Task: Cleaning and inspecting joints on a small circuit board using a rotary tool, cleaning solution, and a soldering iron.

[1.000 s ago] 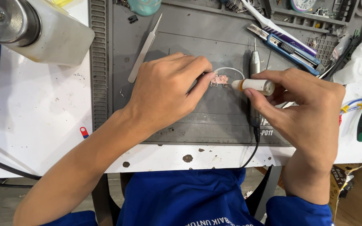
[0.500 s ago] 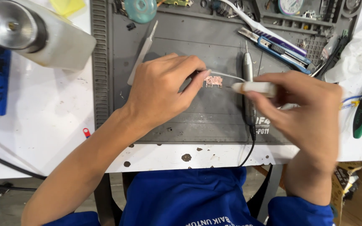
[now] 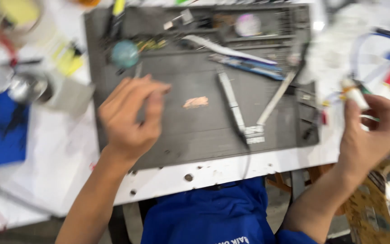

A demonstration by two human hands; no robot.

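Now the small copper part lies between left hand and right hand.

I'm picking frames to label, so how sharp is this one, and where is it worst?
Head view: motion blur smears the whole frame; the left hand and right hand have soft edges, the small orange part on the grey mat shows no detail, and the clutter at the left and right edges is worst. Lighting is even, without strong glare.
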